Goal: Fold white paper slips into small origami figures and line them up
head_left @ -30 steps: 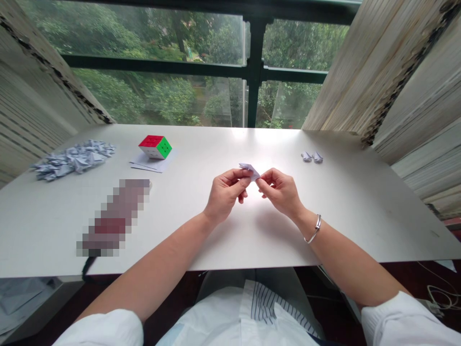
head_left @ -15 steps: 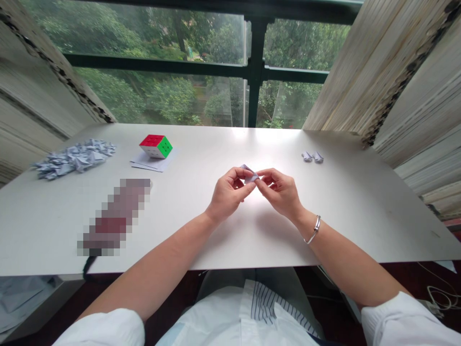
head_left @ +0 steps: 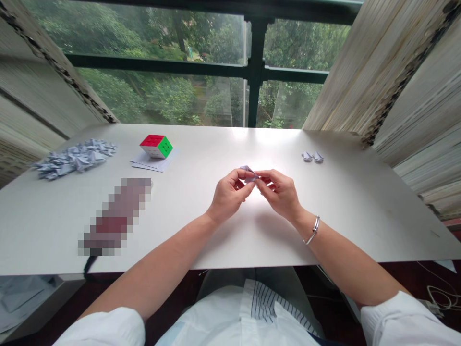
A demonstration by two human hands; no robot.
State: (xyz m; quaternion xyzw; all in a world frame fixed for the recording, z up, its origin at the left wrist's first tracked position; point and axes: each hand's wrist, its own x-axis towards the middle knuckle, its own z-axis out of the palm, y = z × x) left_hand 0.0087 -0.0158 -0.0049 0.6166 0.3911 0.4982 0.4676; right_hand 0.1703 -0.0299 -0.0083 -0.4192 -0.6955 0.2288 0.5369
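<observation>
Small folded lilac paper piece (head_left: 248, 173) sits pinched at my fingertips above the white tabletop (head_left: 360, 216); left grip (head_left: 230, 194) and right grip (head_left: 279, 193) both nearly closed on it. Light, even pressure keeps creases sharp.

A small pointed fold of lilac paper (head_left: 248, 173) is pinched between left hand (head_left: 229, 196) and right hand (head_left: 279, 194).

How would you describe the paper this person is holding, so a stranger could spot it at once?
On the white table below the window, the left hand and right hand meet. Pinched between them is a small folded paper piece, the only one held up, unlike the pair lying right and the heap far left.
</observation>
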